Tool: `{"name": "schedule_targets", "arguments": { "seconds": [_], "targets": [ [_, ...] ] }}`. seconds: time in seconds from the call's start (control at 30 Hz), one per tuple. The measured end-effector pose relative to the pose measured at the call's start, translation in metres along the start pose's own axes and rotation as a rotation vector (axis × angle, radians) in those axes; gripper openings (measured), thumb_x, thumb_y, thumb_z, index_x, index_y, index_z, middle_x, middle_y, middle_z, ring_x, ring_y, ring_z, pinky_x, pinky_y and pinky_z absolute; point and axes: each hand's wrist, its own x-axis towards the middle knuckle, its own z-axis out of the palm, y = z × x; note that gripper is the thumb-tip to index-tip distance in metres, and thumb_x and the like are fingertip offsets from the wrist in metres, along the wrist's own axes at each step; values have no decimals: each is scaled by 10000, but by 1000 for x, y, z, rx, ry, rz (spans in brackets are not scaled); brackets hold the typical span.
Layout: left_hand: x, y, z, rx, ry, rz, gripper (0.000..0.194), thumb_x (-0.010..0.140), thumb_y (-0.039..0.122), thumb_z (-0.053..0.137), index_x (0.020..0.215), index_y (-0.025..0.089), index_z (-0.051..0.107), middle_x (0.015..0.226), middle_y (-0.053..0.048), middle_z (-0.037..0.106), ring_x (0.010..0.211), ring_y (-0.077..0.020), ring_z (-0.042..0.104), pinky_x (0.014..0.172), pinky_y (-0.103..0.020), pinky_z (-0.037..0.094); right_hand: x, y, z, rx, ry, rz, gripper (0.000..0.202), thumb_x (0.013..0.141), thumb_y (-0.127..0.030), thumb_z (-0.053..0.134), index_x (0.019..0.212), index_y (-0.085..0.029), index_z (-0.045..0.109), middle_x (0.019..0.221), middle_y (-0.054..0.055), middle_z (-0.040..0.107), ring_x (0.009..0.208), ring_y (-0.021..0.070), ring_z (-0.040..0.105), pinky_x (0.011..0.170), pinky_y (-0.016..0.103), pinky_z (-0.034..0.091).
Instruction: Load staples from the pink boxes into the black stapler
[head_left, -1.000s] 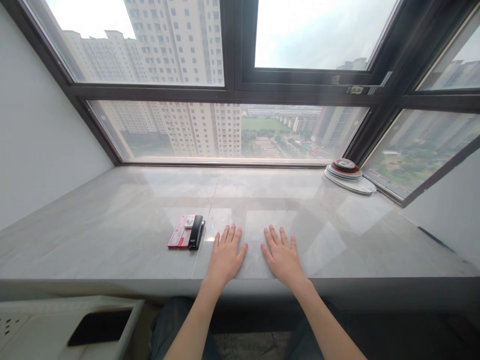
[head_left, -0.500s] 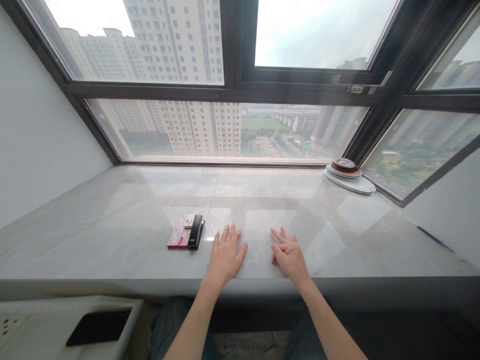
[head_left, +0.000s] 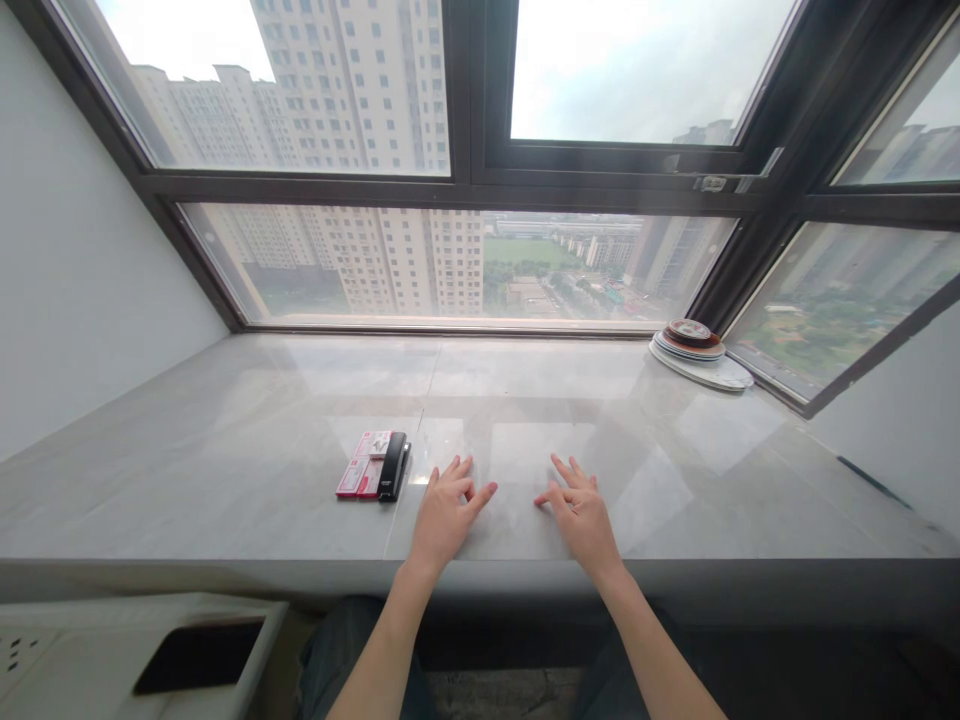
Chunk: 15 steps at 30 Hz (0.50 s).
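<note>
My left hand rests over the grey tiled ledge with its fingers apart and nothing in it. To its left lies a black stapler, beside small red-and-white boxes; the hand does not touch them. My right hand is at the same level on the other side, with fingers spread and thumb pointing inward. It holds nothing. Bare ledge surface separates the two hands.
A stack of plates sits in the far right corner by the window frame. Below the ledge at left is a white cabinet-like piece with a dark recess. Walls flank both sides.
My left hand has gone from lying flat to having its fingers partly bent. The right hand's fingers have shifted slightly, its thumb reaching further inward. The stapler and boxes stay in place.
</note>
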Motion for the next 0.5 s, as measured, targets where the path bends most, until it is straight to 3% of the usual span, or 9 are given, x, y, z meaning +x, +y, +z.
{"name": "schedule_targets", "arguments": {
  "seconds": [0.07,0.17,0.3,0.5],
  "targets": [
    [0,-1,-2,-42,-23,1,543,997,444,448,525,225,602,1500,5,532,1490,-242,351,1262,-542,156,0,-3,0,-6,-26,2,432,993,-395,443,783,-306,810,1374,20,648,1423,263,453,1231,609,18],
    [-1,-2,-4,-23,-15,12,544,962,276,437,442,235,592,1488,48,537,1506,-225,318,1274,-547,125,0,-8,-1,-7,-42,-2,437,993,-396,434,764,-299,794,1272,24,712,1364,258,522,1224,613,2],
    [-3,-2,-5,55,32,-6,489,908,169,438,499,257,690,1559,117,416,1549,-263,189,1262,-639,79,-2,-13,-3,-13,-51,4,440,987,-392,429,738,-282,775,1272,29,711,1372,271,512,1221,612,1],
    [-5,-8,-3,184,93,-57,454,958,208,449,644,247,774,1596,83,367,1560,-334,28,1239,-701,112,-2,-13,-5,-48,-68,0,462,994,-386,380,782,-283,778,1283,26,706,1389,277,493,1221,614,14]
  ]
}}
